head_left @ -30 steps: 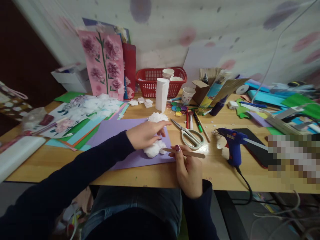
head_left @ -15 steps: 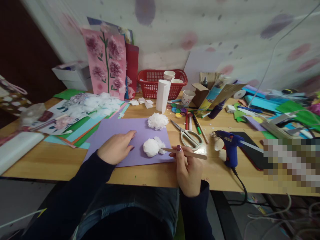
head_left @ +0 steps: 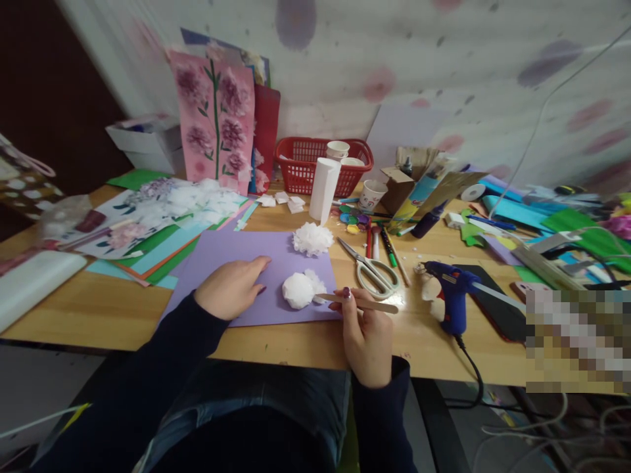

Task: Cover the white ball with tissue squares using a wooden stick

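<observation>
My left hand rests on the purple sheet, its thumb and forefinger apart and nothing between them. A thin wooden stick is pinched in my right hand, near the right edge of the sheet. The stick's pointed left end touches or nearly touches a small ruffled white paper piece. Against that piece sits a round white paper ball. Behind them a fluffy white paper flower lies at the sheet's back edge.
White-handled scissors and a blue glue gun lie to the right. Behind stand a white paper roll, a paper cup and a red basket. Coloured papers are piled left; pens and a dark tablet lie right.
The camera view has shifted slightly. My right hand and the stick have moved a little to the left; my left hand stays in place on the sheet.
</observation>
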Motion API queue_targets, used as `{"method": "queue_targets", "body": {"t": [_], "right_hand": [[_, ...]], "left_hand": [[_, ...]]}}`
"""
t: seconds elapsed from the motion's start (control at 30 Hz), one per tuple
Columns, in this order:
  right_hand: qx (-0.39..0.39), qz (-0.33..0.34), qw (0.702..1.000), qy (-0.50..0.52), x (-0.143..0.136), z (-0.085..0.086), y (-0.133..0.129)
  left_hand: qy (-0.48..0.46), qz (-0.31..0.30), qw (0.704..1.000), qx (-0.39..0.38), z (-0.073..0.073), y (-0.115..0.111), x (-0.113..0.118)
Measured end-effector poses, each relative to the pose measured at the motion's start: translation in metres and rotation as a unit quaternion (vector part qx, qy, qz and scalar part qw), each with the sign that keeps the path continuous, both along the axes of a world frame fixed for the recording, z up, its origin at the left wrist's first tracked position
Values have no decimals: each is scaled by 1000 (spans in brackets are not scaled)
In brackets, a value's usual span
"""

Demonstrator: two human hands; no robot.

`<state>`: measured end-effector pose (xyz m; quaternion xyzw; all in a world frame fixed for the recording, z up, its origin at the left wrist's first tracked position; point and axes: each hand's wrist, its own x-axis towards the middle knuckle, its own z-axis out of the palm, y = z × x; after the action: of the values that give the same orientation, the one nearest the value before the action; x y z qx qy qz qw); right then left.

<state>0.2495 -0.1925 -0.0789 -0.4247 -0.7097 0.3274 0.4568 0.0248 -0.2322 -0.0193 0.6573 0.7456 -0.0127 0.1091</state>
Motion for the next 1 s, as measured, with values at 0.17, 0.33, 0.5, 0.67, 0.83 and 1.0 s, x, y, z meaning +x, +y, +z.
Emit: {"method": "queue_targets", "body": {"t": [0.17, 0.33, 0.5, 0.67, 0.83, 1.0], "right_hand": [[12, -30, 999, 1, 1, 6, -1], [-7, -94, 995, 37, 3, 10, -3], [-31, -115, 992, 42, 5, 9, -1], [-34, -111, 992, 52, 8, 2, 3], [30, -53, 995, 83, 8, 21, -5], [214, 39, 973, 78, 26, 43, -29]], "left_hand": [[5, 3, 1000, -6, 1, 1, 0], [-19, -1, 1000, 8, -3, 0, -2], [-31, -1, 999, 21, 1, 1, -3], [-150, -17, 988, 26, 7, 10, -16], [-185, -12, 981, 61, 2, 8, -21], [-217, 22, 970, 107, -4, 13, -39]]}}
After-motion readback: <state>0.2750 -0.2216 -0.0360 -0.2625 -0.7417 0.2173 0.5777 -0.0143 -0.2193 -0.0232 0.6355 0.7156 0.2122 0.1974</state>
